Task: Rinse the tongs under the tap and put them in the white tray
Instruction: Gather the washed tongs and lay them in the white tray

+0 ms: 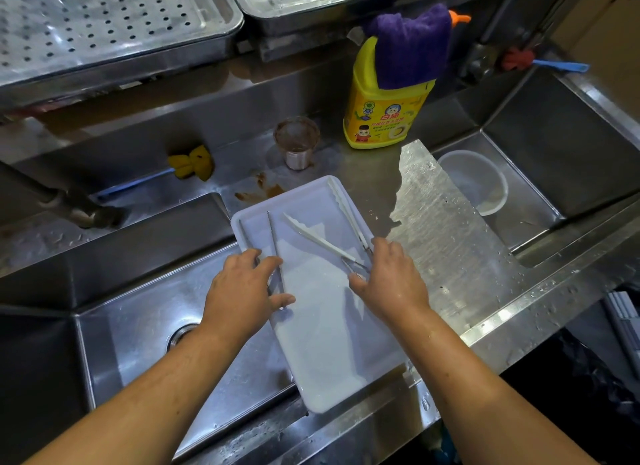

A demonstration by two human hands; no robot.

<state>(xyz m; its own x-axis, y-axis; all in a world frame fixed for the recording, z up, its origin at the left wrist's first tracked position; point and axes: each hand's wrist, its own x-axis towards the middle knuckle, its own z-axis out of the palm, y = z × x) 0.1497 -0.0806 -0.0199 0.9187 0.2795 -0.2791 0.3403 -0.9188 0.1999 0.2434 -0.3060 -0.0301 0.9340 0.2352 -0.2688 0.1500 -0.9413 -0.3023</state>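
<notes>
A white tray point(329, 343) lies across the divider between two steel sinks, its left part hanging over the left basin. Thin metal tongs point(273, 236) lie along its left side, and my left hand point(242, 291) curls its fingers around their lower end. White-tipped tongs point(311, 232) lie spread open in the tray's upper right part. My right hand point(388, 277) holds them at their metal hinge end. The tap point(69, 208) reaches in from the left over the left basin, and no water shows under it.
A yellow detergent bottle point(384, 111) with a purple cloth point(412, 45) draped over it stands behind the tray, next to a dirty cup point(297, 142). A yellow sponge brush point(192, 164) lies at the back left. The right basin holds a clear plastic bowl point(478, 184). Perforated steel trays point(104, 24) sit above.
</notes>
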